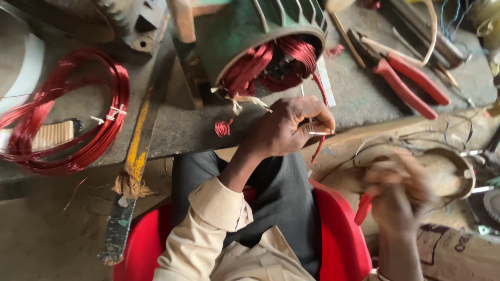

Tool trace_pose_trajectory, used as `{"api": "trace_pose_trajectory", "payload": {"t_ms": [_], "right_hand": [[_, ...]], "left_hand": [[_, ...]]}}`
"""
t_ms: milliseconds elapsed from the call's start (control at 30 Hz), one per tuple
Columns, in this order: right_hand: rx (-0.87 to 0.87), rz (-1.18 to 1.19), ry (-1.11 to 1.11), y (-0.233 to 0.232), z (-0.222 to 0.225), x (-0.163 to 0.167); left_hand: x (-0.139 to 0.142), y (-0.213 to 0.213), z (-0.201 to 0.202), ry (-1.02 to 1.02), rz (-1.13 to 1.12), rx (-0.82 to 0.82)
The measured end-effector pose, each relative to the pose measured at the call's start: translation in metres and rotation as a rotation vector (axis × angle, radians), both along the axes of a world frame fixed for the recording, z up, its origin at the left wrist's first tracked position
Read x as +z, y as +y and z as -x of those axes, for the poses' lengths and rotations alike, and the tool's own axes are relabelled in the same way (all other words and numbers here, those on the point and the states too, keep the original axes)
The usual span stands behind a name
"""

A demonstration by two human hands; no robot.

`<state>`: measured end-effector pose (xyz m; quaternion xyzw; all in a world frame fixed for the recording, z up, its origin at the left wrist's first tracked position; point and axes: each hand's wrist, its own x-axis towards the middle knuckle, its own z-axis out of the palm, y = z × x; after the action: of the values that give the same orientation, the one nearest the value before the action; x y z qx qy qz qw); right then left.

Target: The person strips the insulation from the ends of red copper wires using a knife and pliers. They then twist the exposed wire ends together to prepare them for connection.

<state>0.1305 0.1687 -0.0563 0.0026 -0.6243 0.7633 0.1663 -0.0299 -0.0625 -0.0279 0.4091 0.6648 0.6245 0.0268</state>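
Note:
A green motor housing [239, 31] lies on the grey bench with red copper windings [271, 65] showing in its open end. My left hand [286, 127] is closed just below that opening, pinching a thin white sleeve [319, 133] on a red wire lead [320, 93] that runs from the windings. My right hand [398, 190] is blurred at the lower right, away from the motor, gripping a red-handled tool [363, 208]; the tool's kind is unclear.
A loose coil of red wire [67, 112] lies on the bench at left. Red-handled pliers [411, 86] rest at upper right among cables. A yellow-painted bar [130, 171] hangs off the bench edge. I sit on a red chair [338, 234].

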Motion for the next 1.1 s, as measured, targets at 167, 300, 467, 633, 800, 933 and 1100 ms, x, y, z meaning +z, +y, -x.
{"api": "trace_pose_trajectory", "payload": {"t_ms": [167,300,467,633,800,933,1100], "right_hand": [[0.217,0.053,0.061,-0.043,0.024,-0.006],[0.195,0.017,-0.053,-0.042,0.039,-0.008],[0.262,-0.049,-0.200,-0.017,0.030,-0.006],[0.342,0.176,-0.140,-0.029,0.035,-0.021],[-0.034,0.296,-0.261,0.001,0.009,0.000],[0.100,0.260,-0.082,0.001,-0.007,0.007],[0.117,0.370,-0.354,-0.050,0.014,-0.017]], "left_hand": [[0.004,0.001,-0.007,0.006,0.002,0.056],[0.009,0.001,-0.008,0.033,0.019,0.097],[0.007,0.001,-0.006,0.052,0.041,0.063],[0.007,0.001,-0.008,0.053,0.023,0.084],[0.010,0.001,-0.006,0.063,0.066,0.105],[0.008,0.002,-0.007,0.143,0.138,0.139],[0.009,0.005,-0.012,0.143,0.120,0.187]]}}
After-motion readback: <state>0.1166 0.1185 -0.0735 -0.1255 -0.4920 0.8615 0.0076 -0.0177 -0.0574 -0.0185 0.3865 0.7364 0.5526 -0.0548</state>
